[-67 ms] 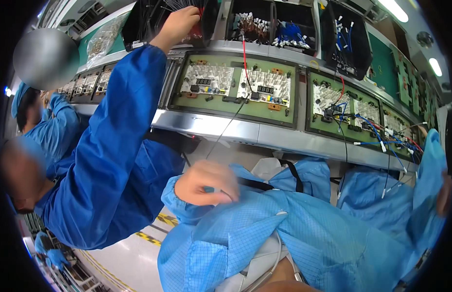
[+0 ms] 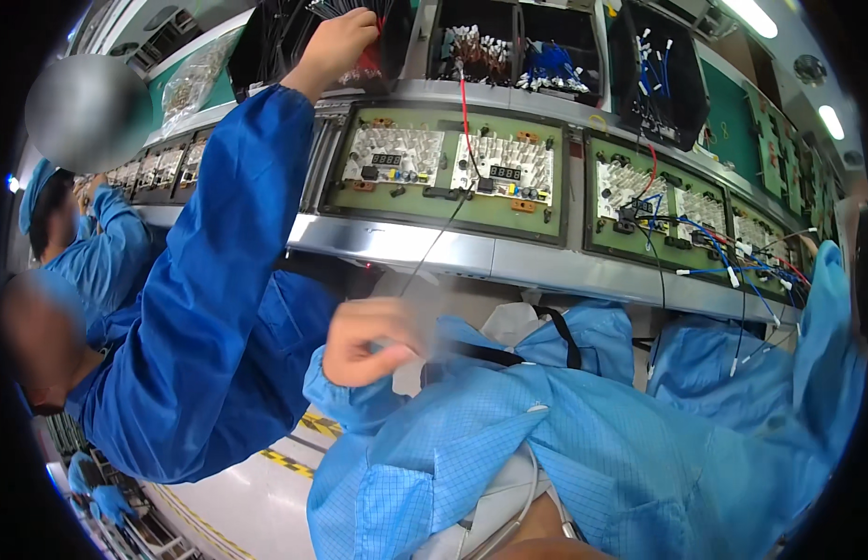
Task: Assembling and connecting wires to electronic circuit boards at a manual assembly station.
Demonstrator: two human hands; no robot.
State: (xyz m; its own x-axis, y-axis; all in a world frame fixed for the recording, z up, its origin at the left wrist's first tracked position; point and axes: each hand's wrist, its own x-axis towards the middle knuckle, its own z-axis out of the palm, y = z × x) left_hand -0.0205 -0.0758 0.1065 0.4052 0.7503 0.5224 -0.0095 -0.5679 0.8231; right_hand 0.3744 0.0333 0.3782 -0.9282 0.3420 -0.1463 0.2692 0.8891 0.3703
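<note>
My left hand (image 2: 368, 342), in a light blue sleeve, is over my lap in front of the bench edge. Its fingers are curled, with the thumb close under them, and motion smears the fingertips. From the white circuit board (image 2: 504, 170) a thin black wire (image 2: 439, 238) hangs over the metal edge and ends from sight close above this hand; whether I grip it cannot be made out. A red wire (image 2: 465, 110) rises from the same board. My right hand does not show.
On the left, a co-worker's hand (image 2: 338, 45) reaches into a bin of dark wires. Bins of brown-white wires (image 2: 476, 51) and blue wires (image 2: 552, 70) stand behind the boards. At right, loose wires (image 2: 733, 271) hang over the edge near another person's sleeve (image 2: 826, 289).
My left hand has moved a little to the left, its fingers still curled. The co-worker's hand at the wire bin has barely shifted.
</note>
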